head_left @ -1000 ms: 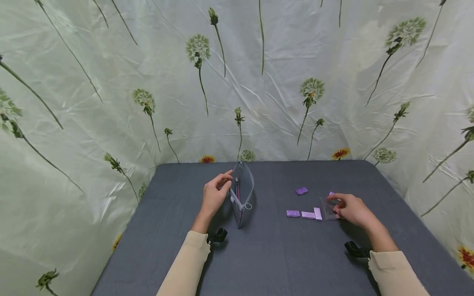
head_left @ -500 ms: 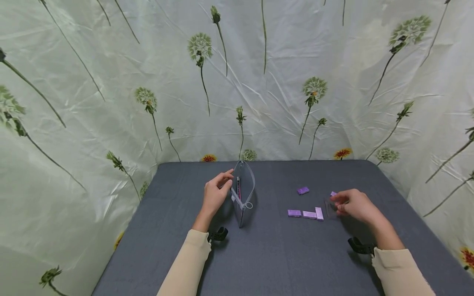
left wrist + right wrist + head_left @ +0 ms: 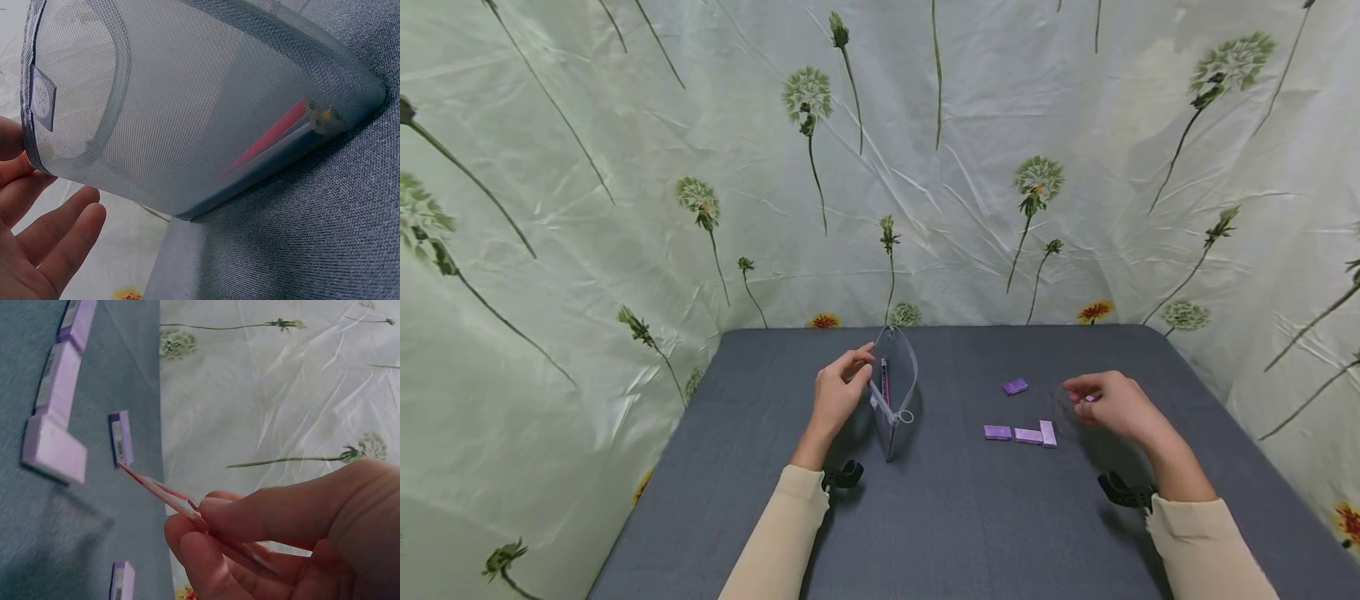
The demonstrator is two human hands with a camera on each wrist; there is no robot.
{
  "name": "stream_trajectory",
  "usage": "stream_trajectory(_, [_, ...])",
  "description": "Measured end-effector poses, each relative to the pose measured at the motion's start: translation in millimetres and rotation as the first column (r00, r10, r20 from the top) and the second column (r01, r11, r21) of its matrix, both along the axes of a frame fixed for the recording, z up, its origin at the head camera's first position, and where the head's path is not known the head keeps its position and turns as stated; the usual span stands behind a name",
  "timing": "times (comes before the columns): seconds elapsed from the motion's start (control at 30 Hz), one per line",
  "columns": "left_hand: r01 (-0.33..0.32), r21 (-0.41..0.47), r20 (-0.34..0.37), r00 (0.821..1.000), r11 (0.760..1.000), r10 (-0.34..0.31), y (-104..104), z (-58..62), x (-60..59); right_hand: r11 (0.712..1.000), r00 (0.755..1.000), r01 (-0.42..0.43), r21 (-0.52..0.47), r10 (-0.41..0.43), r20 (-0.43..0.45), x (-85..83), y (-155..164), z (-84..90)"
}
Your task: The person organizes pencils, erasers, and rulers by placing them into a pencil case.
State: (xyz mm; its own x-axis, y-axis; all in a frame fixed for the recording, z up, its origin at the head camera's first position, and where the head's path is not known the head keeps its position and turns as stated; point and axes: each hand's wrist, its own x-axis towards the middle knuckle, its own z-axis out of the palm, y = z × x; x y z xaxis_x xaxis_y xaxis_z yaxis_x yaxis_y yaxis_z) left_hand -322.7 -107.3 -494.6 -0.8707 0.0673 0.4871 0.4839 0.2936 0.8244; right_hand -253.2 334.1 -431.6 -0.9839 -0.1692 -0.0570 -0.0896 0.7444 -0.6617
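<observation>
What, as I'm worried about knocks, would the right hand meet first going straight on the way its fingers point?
Likely the dark purple block, straight ahead in the head view. The right hand looks raised, though, so it might pass above, onward to the mesh pouch.

Two hands (image 3: pixel 838 392), one mesh pouch (image 3: pixel 169 112), one thin clear sheet (image 3: pixel 156 490), five purple blocks (image 3: pixel 997 432), two black wrist straps (image 3: pixel 846 475)

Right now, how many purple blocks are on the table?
5. One block and a second lie end to end, a third crosswise at their right. A fourth lies farther back. The head view shows the fifth partly behind the right hand. Others may be hidden.
</observation>
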Motion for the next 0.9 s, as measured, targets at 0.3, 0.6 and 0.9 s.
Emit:
stream_trajectory(0.3, [0.003,0.004,-0.007,1.0,1.0,-0.003,0.7,1.0,-1.6,0.999,1.0,-0.006,-0.039,0.005,-0.008,-3.7,-10.2,9.7])
stream_trajectory(0.6, [0.003,0.003,-0.005,1.0,1.0,-0.003,-1.4,-0.6,0.2,0.999,1.0,-0.018,-0.03,0.018,-0.018,-6.1,-27.2,21.1])
stream_trajectory(0.9, [0.009,-0.008,-0.01,1.0,1.0,-0.009,-0.8,-0.6,-0.2,0.997,0.999,-0.036,-0.065,0.034,-0.031,-10.6,-47.8,27.0])
